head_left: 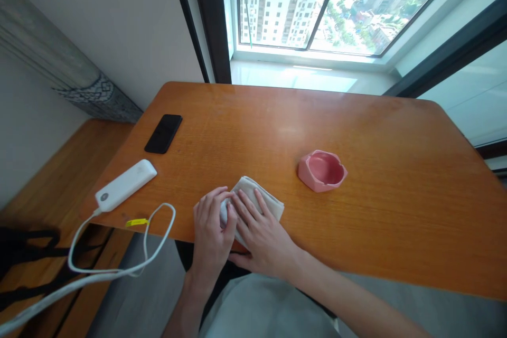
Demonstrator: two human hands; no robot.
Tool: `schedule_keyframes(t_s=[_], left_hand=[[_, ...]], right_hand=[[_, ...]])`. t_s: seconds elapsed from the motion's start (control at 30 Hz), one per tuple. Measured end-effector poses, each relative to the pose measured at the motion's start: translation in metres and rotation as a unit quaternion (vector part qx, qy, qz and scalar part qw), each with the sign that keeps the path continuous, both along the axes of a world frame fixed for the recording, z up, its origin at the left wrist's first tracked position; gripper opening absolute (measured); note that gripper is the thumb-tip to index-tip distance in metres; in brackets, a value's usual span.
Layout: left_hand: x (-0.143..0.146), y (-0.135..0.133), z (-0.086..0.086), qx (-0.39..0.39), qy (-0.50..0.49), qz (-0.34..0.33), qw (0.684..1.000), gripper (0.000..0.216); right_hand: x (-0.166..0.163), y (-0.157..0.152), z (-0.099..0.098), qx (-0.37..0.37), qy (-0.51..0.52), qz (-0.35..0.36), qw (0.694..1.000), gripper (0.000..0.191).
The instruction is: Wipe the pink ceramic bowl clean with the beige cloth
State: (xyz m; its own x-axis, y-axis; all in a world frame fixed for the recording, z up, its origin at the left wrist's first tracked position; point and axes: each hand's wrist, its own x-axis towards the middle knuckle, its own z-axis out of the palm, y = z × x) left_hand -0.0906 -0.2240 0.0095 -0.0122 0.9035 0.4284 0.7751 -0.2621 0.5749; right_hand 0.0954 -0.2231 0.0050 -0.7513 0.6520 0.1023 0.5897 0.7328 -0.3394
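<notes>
A folded, pale grey-white cloth [276,205] lies on the wooden table near its front edge. My right hand [263,235] rests flat on top of it, fingers stretched out toward the far side. At the cloth's left edge, my left hand [212,227] is curled, with a bit of pale fabric showing between its thumb and fingers. The two hands almost meet over the cloth and cover its near left part. To the right, apart from both hands, stands a pink, many-sided ashtray [312,180] with notches in its rim.
A black phone [163,134] lies at the table's left. Nearer me is a white power strip [127,185], its white cable [99,277] looping over the front edge with a yellow tag [137,222]. Behind the wooden table [396,179] is a window [301,5]; a curtain [71,68] hangs left.
</notes>
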Motion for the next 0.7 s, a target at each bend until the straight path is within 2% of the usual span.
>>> schedule_keyframes(t_s=[0.07,0.17,0.23,0.3,0.33,0.37,0.4,0.43,0.47,0.5,0.53,0.6,0.63,0.67,0.7], left_hand=[[0.005,0.002,0.001,-0.013,0.012,-0.041,0.999,0.021],[0.012,0.002,-0.002,-0.030,0.022,-0.097,0.995,0.022],[0.012,0.001,-0.004,-0.043,0.022,-0.127,0.991,0.022],[0.008,0.001,-0.004,-0.063,0.017,-0.146,0.987,0.023],[0.005,0.002,-0.004,-0.073,0.013,-0.150,0.986,0.024],[0.002,0.003,-0.003,-0.082,0.010,-0.150,0.985,0.025],[-0.001,0.004,-0.003,-0.090,0.006,-0.150,0.985,0.026],[-0.005,0.006,-0.002,-0.096,0.005,-0.150,0.984,0.026],[-0.008,0.007,-0.001,-0.101,0.006,-0.154,0.983,0.026],[-0.010,0.009,-0.001,-0.103,0.009,-0.158,0.982,0.026],[-0.011,0.010,0.000,-0.104,0.013,-0.162,0.981,0.026],[-0.011,0.012,0.000,-0.098,0.024,-0.170,0.980,0.027],[-0.010,0.012,0.000,-0.093,0.032,-0.171,0.980,0.026],[-0.009,0.012,-0.001,-0.086,0.042,-0.173,0.980,0.026],[-0.008,0.012,-0.001,-0.079,0.052,-0.174,0.980,0.026]], right_hand=[[0.014,-0.008,0.000,-0.009,-0.015,0.026,1.000,0.111],[0.037,-0.025,0.002,0.004,-0.029,0.062,0.998,0.085],[0.054,-0.036,0.007,-0.015,-0.008,0.073,0.997,0.081],[0.074,-0.043,0.017,-0.106,0.049,0.071,0.991,0.084],[0.085,-0.045,0.024,-0.180,0.085,0.055,0.979,0.083],[0.097,-0.046,0.031,-0.252,0.133,0.009,0.958,0.077],[0.109,-0.045,0.039,-0.320,0.186,-0.087,0.925,0.068],[0.123,-0.044,0.047,-0.373,0.238,-0.213,0.871,0.062],[0.136,-0.041,0.054,-0.391,0.289,-0.387,0.783,0.058],[0.150,-0.038,0.062,-0.403,0.324,-0.511,0.687,0.061],[0.164,-0.034,0.070,-0.393,0.373,-0.588,0.601,0.064],[0.190,-0.027,0.086,-0.371,0.480,-0.629,0.486,0.064],[0.201,-0.025,0.094,-0.317,0.523,-0.652,0.448,0.061],[0.211,-0.023,0.100,-0.248,0.556,-0.663,0.436,0.055],[0.219,-0.023,0.104,-0.163,0.571,-0.672,0.442,0.048]])
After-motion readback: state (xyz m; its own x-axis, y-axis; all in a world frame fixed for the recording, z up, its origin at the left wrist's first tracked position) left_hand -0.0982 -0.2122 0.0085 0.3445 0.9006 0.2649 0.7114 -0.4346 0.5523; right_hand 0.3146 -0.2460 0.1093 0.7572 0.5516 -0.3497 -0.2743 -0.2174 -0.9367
